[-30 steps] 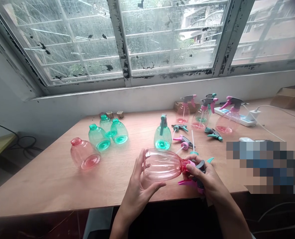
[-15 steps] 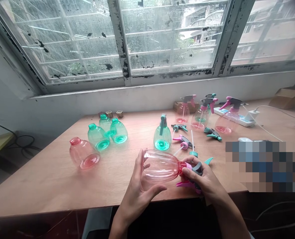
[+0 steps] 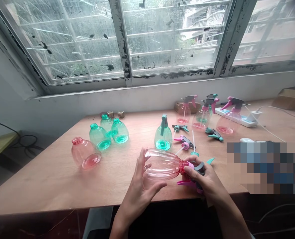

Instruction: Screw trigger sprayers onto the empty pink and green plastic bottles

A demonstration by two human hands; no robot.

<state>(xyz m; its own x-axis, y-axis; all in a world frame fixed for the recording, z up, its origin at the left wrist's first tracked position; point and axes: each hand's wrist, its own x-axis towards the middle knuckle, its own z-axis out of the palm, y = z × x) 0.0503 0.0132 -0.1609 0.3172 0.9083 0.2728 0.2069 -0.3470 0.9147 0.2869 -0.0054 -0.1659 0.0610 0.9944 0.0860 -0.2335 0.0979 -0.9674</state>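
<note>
A clear pink spray bottle (image 3: pixel 162 164) lies sideways in the air above the table's front edge, its base to the left. My left hand (image 3: pixel 144 191) cups that base, fingers behind it and thumb stretched away below. My right hand (image 3: pixel 208 182) is closed around the neck, where a grey and pink sprayer head (image 3: pixel 200 168) sits; its pink trigger (image 3: pixel 186 183) points down and left. Whether the head is fully screwed on cannot be made out. Just behind my right hand lies a teal sprayer head (image 3: pixel 194 153), partly hidden. A green spray bottle (image 3: pixel 163 134) stands beyond.
Left on the table are a headless pink bottle (image 3: pixel 85 154) and several headless green bottles (image 3: pixel 99 137). Loose sprayer heads (image 3: pixel 186 145) lie right of centre. Pink bottles with heads (image 3: pixel 229 121) stand farther back by a power strip (image 3: pixel 247 120). A window runs behind.
The view has shifted slightly. Both hands and the pink bottle keep nearly the same pose.
</note>
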